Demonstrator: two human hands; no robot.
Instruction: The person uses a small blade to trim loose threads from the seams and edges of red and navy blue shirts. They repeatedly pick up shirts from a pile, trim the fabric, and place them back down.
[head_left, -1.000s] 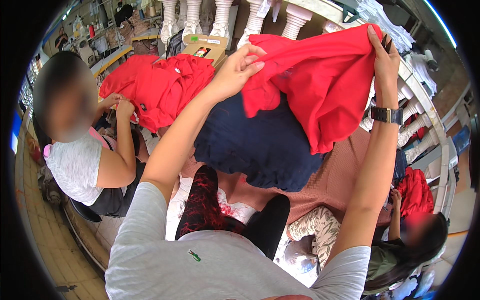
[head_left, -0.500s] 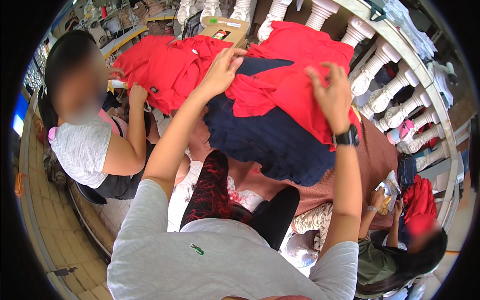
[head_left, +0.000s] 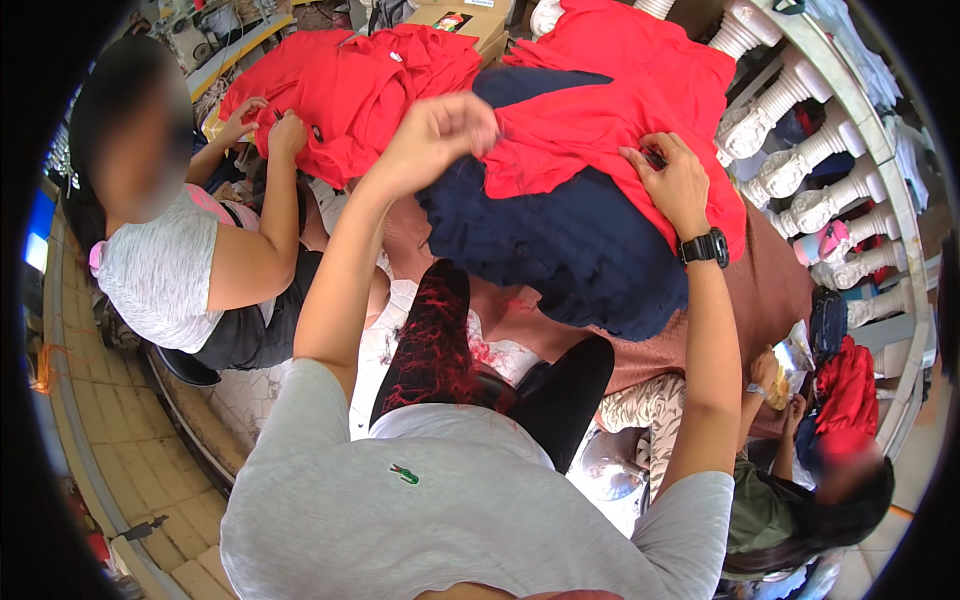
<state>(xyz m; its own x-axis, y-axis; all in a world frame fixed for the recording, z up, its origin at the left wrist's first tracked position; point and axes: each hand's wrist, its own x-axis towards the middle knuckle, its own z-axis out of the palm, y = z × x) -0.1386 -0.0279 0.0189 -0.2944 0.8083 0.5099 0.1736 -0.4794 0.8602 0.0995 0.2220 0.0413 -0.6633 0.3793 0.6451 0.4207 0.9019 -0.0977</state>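
Note:
A red garment [head_left: 610, 110] lies spread over a dark navy pile of fabric [head_left: 570, 240] in front of me. My left hand [head_left: 440, 135] pinches the red garment's near left edge, fingers closed on the cloth. My right hand [head_left: 675, 180], with a black watch on the wrist, rests on the garment's right part and grips a fold of it. The navy pile sits on a brownish cloth [head_left: 770, 300] that covers the work surface.
A person in a white top [head_left: 165, 270] sits at my left, both hands on another heap of red garments [head_left: 350, 85]. A second person [head_left: 800, 500] sits low at my right beside a red bundle [head_left: 850, 385]. White balusters [head_left: 800, 130] line the right side; a cardboard box [head_left: 465, 18] stands behind.
The red garment was held up in the air with both arms raised; now it has come down onto the navy pile, and both my hands have moved closer together on it.

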